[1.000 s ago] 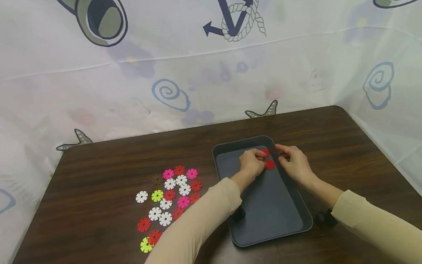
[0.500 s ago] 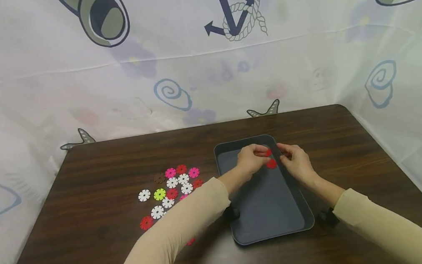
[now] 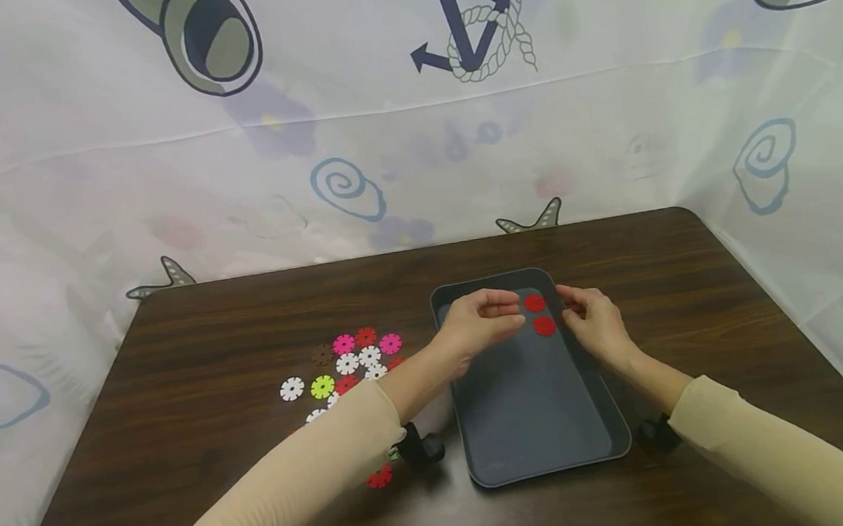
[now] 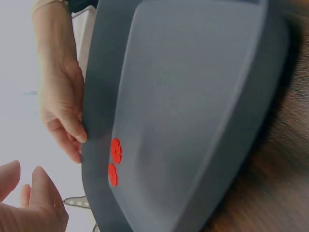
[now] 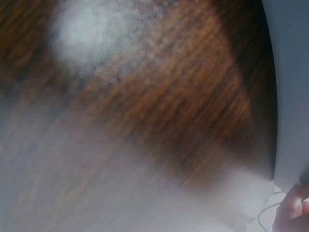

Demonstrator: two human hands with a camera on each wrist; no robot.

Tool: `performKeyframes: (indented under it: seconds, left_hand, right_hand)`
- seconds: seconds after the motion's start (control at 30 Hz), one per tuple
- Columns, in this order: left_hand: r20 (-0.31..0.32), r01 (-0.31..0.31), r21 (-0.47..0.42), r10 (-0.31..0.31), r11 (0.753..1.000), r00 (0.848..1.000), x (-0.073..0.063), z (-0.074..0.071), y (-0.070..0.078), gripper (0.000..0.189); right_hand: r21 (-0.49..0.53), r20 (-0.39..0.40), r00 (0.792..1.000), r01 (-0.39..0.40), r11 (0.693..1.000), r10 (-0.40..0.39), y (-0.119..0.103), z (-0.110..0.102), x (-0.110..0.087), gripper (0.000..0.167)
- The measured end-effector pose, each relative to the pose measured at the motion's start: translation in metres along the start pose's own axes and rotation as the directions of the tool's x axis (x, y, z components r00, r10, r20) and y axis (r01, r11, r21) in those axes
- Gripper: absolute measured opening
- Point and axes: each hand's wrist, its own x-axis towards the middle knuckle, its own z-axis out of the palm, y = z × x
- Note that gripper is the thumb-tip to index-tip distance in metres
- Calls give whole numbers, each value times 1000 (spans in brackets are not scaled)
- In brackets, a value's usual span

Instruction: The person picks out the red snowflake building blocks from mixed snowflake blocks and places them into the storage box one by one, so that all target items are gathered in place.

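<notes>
Two red notched discs, the farther one (image 3: 534,303) and the nearer one (image 3: 544,326), lie flat in the dark grey tray (image 3: 533,420) by its far right corner. My left hand (image 3: 475,323) hovers over the tray's far left part, thumb and fingers apart with nothing between them. In the left wrist view its fingertips (image 4: 46,191) show at the lower left, off the discs. My right hand (image 3: 596,327) rests its fingertips against the tray's right rim from outside. The right wrist view catches the right fingers (image 5: 289,208) beside the tray's outer wall.
Left of the tray, loose notched discs in white, red, pink, yellow-green (image 3: 323,387) and brown (image 3: 322,354) lie spread on the dark wooden table (image 3: 199,383). My left forearm covers some of them. A printed cloth (image 3: 411,147) hangs behind the table.
My left hand has let go of the farther red disc, lifted and moved left, uncovering both red discs. The right hand stays at the tray's rim.
</notes>
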Motion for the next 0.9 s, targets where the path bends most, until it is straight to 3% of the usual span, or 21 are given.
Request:
performKeyframes:
  seconds: [0.4,0.67,0.9]
  left_hand:
    - [-50,-24,10,24,1000,998,-37,-48,-8,37]
    - [-89,34,-5,-34,999,995,-53,-71,-20,39]
    - [-108,46,7,-45,999,993,-63,-88,-32,42]
  right_hand:
    - [11,11,1000,5,1000,-5,-1,-1,-2,40]
    - [0,10,1000,19,1000,-19,1,-1,-3,40]
    - [0,10,1000,21,1000,-21,-1,-1,-2,40]
